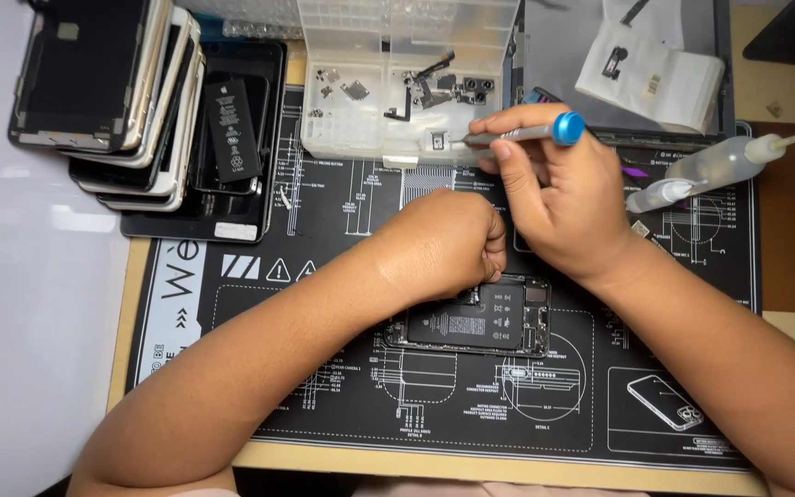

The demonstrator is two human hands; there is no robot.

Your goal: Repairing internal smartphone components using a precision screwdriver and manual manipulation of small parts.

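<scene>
An opened smartphone (471, 317) lies face down near the middle of a black repair mat (232, 368), its back removed so the dark battery and small boards show. Your left hand (439, 244) rests on the phone's upper edge, curled into a loose fist; whether the fingers pinch anything underneath cannot be seen. Your right hand (554, 198) hovers just above and to the right of the phone, gripping a slim precision screwdriver (526, 132) with a blue cap, its tip pointing left toward a clear plastic parts tray (397, 83).

To work well here, keep the left hand pressing the phone flat so it does not slide on the mat, and bring the driver tip down upright before turning. The tray holds small screws, brackets and camera modules in separate compartments; keep each part in its own cell.

Room is tight above: the tray touches the mat's top edge, just beyond your knuckles. To the upper left, a stack of phone screens (108, 92) leans beside a loose battery (232, 129), well apart from your hands. To the right lie two clear squeeze bottles with fine nozzles (710, 166), close to your right wrist, so a wide elbow swing could knock them. The freest space is the lower part of the mat, between your forearms and the table's front edge (416, 465).
</scene>
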